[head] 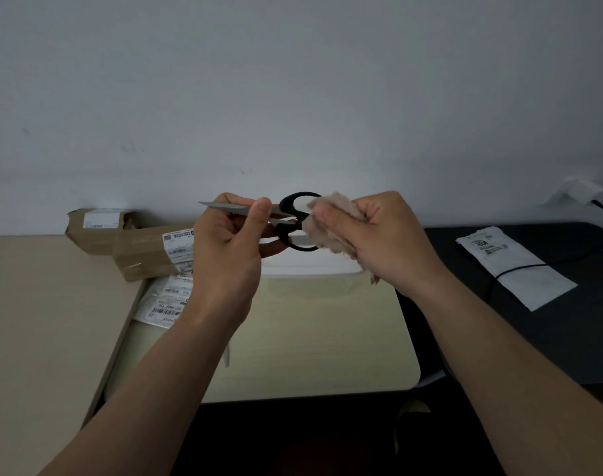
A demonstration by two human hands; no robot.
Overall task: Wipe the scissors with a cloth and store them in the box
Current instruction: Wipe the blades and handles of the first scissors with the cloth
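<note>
Scissors (283, 231): held in the air, tips toward nine o'clock, blades pinched in my left hand (228, 249). Cloth (327, 235): bunched in my right hand (386, 235), against the handles at three o'clock. Box (314, 271): beneath, six o'clock. Risk: my fingers lie on bare edges, and a slip could cut.

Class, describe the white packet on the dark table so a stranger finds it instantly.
Look to the black table on the right. A flat white packet lies there, label at its far end. Unlike the brown cardboard boxes at left, a black cable crosses it.
</note>
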